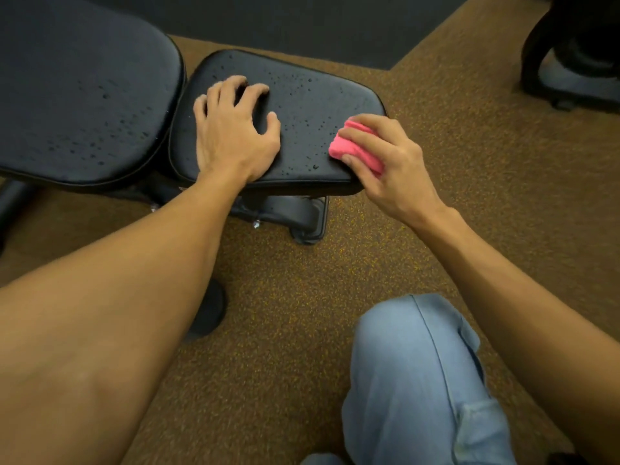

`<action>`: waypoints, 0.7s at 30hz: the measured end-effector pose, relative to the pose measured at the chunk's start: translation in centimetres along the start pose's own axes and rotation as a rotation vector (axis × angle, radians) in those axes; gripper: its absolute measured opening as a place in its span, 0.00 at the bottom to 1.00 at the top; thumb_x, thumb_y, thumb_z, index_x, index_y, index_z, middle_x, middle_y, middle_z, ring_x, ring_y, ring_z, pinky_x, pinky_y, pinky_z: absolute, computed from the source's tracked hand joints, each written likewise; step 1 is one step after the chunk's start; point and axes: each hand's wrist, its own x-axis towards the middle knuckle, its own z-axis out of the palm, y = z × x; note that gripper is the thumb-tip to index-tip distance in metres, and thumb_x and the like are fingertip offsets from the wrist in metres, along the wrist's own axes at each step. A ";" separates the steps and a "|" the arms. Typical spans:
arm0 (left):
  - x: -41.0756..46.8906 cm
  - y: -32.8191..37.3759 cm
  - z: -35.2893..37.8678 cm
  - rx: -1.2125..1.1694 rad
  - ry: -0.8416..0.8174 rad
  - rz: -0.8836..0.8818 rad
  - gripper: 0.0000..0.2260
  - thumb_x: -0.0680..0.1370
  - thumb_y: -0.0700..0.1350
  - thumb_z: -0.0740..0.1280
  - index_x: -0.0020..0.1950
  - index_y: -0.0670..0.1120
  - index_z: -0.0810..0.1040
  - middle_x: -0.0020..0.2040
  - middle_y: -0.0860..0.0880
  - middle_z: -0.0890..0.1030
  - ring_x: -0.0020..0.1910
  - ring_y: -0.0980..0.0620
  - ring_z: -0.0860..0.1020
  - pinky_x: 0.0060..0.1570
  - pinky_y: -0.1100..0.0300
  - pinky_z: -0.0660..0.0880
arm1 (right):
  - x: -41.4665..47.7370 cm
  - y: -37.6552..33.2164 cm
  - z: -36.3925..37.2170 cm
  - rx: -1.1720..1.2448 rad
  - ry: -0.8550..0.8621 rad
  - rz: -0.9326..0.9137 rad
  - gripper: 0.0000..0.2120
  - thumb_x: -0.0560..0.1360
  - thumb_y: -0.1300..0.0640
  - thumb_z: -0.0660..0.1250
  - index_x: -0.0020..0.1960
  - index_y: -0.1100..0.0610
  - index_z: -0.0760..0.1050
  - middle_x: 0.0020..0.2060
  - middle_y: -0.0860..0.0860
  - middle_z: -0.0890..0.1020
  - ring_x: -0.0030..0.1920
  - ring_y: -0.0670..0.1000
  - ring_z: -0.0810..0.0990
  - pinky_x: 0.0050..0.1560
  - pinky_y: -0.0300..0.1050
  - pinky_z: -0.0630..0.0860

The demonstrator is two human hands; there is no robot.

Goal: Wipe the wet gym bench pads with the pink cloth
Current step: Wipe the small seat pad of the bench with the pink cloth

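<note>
Two black padded bench sections lie ahead, both speckled with water drops. The small seat pad (312, 105) is in the middle and the large back pad (84, 92) is at the left. My left hand (235, 129) rests on the seat pad's left part with fingers spread, holding nothing. My right hand (385, 162) grips a bunched pink cloth (352, 146) and presses it on the seat pad's near right corner.
The bench's black metal foot (302, 219) stands on brown speckled flooring (469, 162) below the seat pad. My knee in light blue jeans (419, 380) is at the bottom right. Dark matting (335, 21) lies behind, and dark equipment (577, 62) stands at the far right.
</note>
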 end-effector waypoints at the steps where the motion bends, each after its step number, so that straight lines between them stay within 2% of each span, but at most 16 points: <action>1: 0.0 0.0 0.0 -0.010 -0.005 -0.007 0.24 0.81 0.62 0.57 0.75 0.57 0.74 0.77 0.51 0.70 0.79 0.49 0.64 0.81 0.45 0.55 | 0.1 -0.2 0.2 0.008 -0.007 -0.014 0.17 0.84 0.54 0.71 0.71 0.60 0.81 0.70 0.58 0.79 0.70 0.57 0.77 0.76 0.53 0.71; 5: -0.1 -0.1 -0.1 -0.022 0.002 -0.022 0.24 0.81 0.61 0.56 0.75 0.57 0.74 0.78 0.52 0.70 0.80 0.50 0.64 0.81 0.46 0.54 | -0.6 -0.5 -0.3 0.014 -0.083 -0.106 0.17 0.85 0.55 0.71 0.72 0.60 0.80 0.71 0.57 0.80 0.71 0.57 0.77 0.76 0.52 0.72; 10: 0.0 -0.2 0.0 -0.041 0.008 -0.025 0.24 0.82 0.61 0.56 0.76 0.57 0.74 0.79 0.53 0.70 0.81 0.51 0.63 0.82 0.45 0.53 | -0.4 0.2 -0.8 -0.025 -0.038 -0.015 0.17 0.85 0.54 0.70 0.72 0.59 0.80 0.70 0.56 0.80 0.70 0.57 0.78 0.74 0.54 0.73; 12: 0.0 -0.3 0.1 -0.044 0.013 -0.030 0.25 0.81 0.62 0.57 0.76 0.58 0.74 0.79 0.53 0.70 0.81 0.52 0.63 0.82 0.46 0.53 | 0.6 -0.4 -0.1 -0.027 -0.036 0.016 0.18 0.85 0.53 0.69 0.73 0.58 0.80 0.71 0.56 0.79 0.72 0.57 0.77 0.76 0.52 0.71; 15: 0.1 -0.3 0.1 -0.046 0.026 -0.036 0.25 0.81 0.62 0.57 0.76 0.58 0.75 0.79 0.54 0.70 0.81 0.52 0.63 0.81 0.47 0.54 | 0.9 -1.6 0.7 -0.010 -0.086 -0.042 0.18 0.86 0.53 0.68 0.73 0.58 0.79 0.72 0.56 0.78 0.73 0.56 0.75 0.78 0.48 0.69; 18: 0.0 -0.2 0.1 -0.052 0.035 -0.042 0.25 0.81 0.61 0.57 0.75 0.58 0.75 0.79 0.54 0.71 0.80 0.52 0.64 0.81 0.47 0.54 | -0.7 -1.6 0.2 0.001 -0.134 -0.133 0.18 0.86 0.55 0.69 0.74 0.59 0.79 0.72 0.56 0.78 0.73 0.56 0.75 0.77 0.48 0.69; 21: -0.1 -0.3 0.1 -0.060 0.046 -0.046 0.24 0.81 0.61 0.57 0.75 0.57 0.76 0.79 0.53 0.71 0.80 0.52 0.64 0.81 0.47 0.55 | -1.2 -1.1 -0.4 0.005 -0.088 -0.061 0.18 0.85 0.56 0.70 0.73 0.59 0.79 0.71 0.56 0.79 0.72 0.56 0.76 0.77 0.49 0.70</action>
